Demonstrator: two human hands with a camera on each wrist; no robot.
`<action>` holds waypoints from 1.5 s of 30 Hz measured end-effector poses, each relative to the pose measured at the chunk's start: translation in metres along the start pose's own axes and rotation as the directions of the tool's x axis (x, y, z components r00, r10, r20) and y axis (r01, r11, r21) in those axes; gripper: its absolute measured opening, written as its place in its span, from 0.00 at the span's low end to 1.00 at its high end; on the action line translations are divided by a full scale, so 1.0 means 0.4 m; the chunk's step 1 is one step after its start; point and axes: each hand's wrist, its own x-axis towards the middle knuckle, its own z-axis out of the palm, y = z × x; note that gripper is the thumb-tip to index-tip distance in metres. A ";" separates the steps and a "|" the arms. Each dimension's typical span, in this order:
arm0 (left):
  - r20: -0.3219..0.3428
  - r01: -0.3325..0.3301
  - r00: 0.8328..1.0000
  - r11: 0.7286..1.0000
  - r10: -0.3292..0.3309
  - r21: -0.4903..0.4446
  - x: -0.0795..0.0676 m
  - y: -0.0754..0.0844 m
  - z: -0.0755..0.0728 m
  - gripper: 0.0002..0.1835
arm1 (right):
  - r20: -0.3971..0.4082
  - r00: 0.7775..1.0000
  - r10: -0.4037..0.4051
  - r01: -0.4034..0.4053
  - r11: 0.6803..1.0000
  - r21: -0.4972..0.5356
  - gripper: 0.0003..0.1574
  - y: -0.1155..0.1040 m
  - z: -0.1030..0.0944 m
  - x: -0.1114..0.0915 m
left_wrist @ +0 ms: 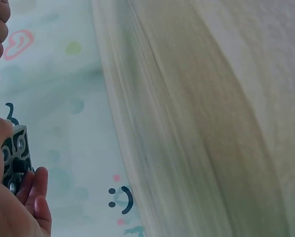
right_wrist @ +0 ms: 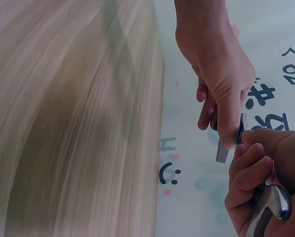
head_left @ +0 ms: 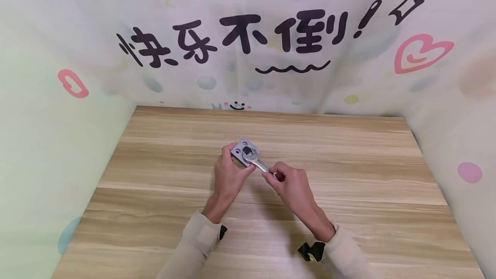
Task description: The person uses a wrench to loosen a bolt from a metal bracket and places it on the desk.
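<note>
In the head view a small grey block (head_left: 253, 146) is held up over the wooden table (head_left: 356, 171), and the left hand (head_left: 228, 177) grips it from its near left side, thumb at the near edge and fingers at the far one. On the block's upper face sits a dark bolt head (head_left: 247, 150), with round holes beside it, and the end of a metal wrench (head_left: 260, 165) is fitted around that bolt head. To the near right of the block, the right hand (head_left: 293, 184) pinches the wrench handle between thumb and curled fingers. In the left wrist view the block is clasped between thumb and fingers — its patterned underside shows, with a dark stub (left_wrist: 21, 166) standing out from it. In the right wrist view the right hand's fingers are closed firmly around the wrench, whose free end pokes out on the side away from the block; the left hand's thumb presses along the block's edge.
</note>
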 end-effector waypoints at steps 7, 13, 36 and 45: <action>0.004 0.011 1.000 1.000 -0.011 0.006 -0.003 0.003 0.006 0.40 | -0.001 1.000 0.022 -0.022 1.000 0.005 0.09 -0.007 0.006 0.002; 0.012 -0.012 1.000 1.000 0.012 -0.002 -0.008 0.000 0.008 0.39 | 0.016 1.000 0.000 0.000 1.000 -0.006 0.08 0.001 -0.003 0.005; 0.229 -0.086 0.965 0.979 0.128 -0.187 0.004 -0.036 -0.026 0.38 | 0.197 0.962 -0.187 0.192 0.981 -0.004 0.06 0.084 -0.068 0.031; 0.131 0.007 0.991 0.995 0.006 -0.103 0.005 -0.020 -0.005 0.37 | 0.108 0.978 -0.179 0.182 0.983 -0.015 0.07 0.081 -0.070 0.036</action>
